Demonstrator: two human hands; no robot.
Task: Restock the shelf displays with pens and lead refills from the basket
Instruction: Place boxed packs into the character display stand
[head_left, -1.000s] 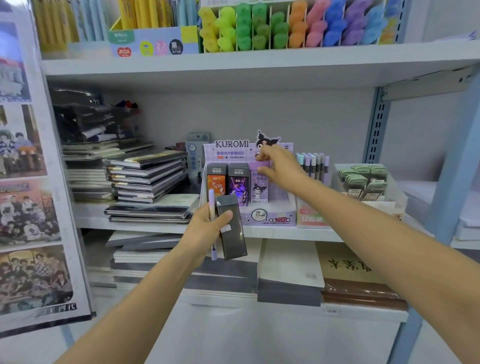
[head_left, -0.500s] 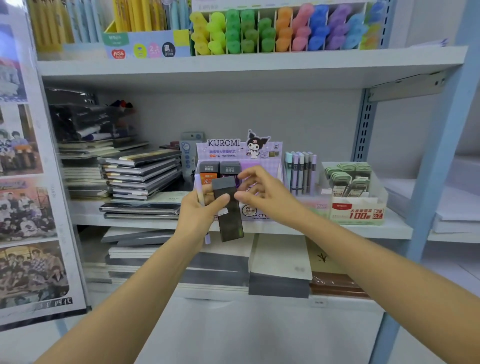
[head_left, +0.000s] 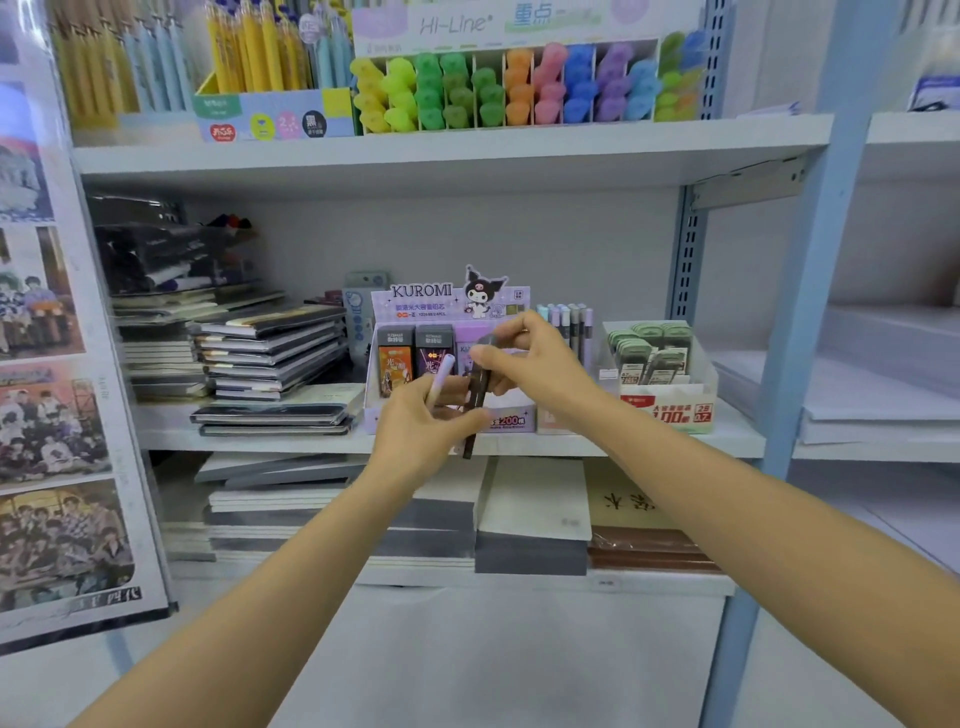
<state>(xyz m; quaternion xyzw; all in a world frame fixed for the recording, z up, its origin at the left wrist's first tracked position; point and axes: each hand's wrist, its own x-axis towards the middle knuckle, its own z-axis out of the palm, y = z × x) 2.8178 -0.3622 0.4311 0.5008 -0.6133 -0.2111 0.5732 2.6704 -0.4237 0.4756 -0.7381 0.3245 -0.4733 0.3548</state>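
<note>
Shelf (head_left: 260, 440): display box (head_left: 447, 301) stands behind.
Left hand (head_left: 415, 436): grips pen (head_left: 441, 371), refill case (head_left: 475, 415).
Right hand (head_left: 540, 364): pinches case top; I'd pull straight.

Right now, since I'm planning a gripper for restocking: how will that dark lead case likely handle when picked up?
Probably stiff: the lead case, pinched by the right hand, shows straight edges. Thin, so likely light and apt to tip on end.
</note>
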